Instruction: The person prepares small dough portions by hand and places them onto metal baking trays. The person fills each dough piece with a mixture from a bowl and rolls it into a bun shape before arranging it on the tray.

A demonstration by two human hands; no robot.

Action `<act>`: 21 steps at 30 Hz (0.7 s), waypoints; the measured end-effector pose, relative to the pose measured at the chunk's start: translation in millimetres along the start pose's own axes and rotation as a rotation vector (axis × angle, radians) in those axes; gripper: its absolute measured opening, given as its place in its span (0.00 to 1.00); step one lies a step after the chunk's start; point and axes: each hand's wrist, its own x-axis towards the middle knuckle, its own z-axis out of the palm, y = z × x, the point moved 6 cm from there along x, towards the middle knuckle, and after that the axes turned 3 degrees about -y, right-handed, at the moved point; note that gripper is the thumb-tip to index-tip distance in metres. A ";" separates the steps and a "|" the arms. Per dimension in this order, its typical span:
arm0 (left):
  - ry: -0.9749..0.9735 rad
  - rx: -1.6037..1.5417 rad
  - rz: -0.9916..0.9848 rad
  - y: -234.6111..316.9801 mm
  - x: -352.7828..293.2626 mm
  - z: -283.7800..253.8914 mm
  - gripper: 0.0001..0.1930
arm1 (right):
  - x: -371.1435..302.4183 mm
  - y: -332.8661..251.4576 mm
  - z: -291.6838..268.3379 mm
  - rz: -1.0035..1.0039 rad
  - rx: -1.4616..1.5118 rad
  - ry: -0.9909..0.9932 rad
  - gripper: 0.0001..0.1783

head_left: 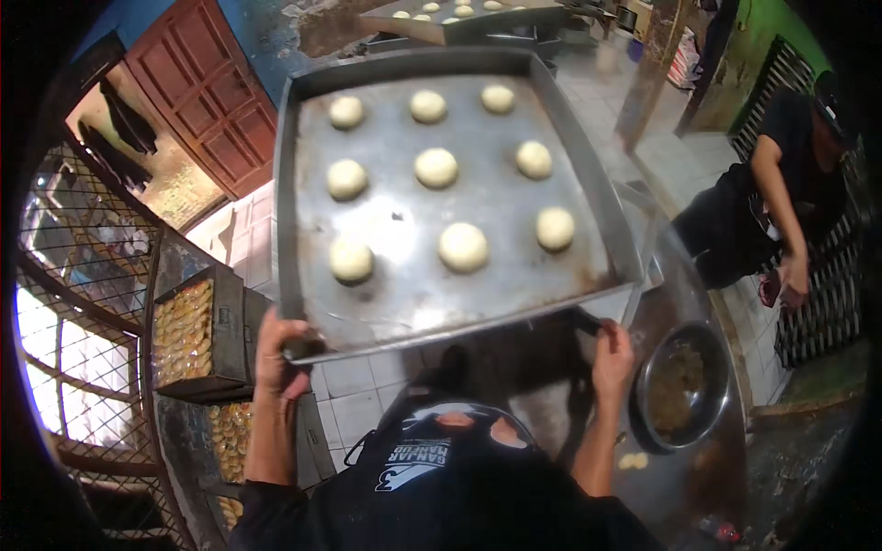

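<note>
A square metal baking tray with raised sides is held up in front of me. Pale round dough balls lie spaced apart on it in three rows. My left hand grips the tray's near left corner, its fingers wrapped round the edge beside a dark patch that could be cloth. At the near right corner, my right hand closes on the edge, and something dark shows by its fingers too. Part of the fingers of both hands is hidden by the tray.
Boxes of baked goods are stacked at the left. A metal bowl and small dough pieces rest on the table to my right. Another dough tray is at the back. A person sits at the far right near a wooden door frame.
</note>
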 end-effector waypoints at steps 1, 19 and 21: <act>0.012 0.010 0.029 16.4 1.6 -6.2 0.14 | 4.0 -9.4 12.6 -0.001 -0.019 -0.060 0.14; -0.492 -0.130 0.082 183.0 538.1 197.6 0.17 | 110.6 -114.1 195.9 -0.046 -0.265 -0.308 0.15; -0.591 -0.081 0.079 183.2 594.8 215.0 0.18 | 123.3 -111.6 215.7 -0.023 -0.299 -0.297 0.15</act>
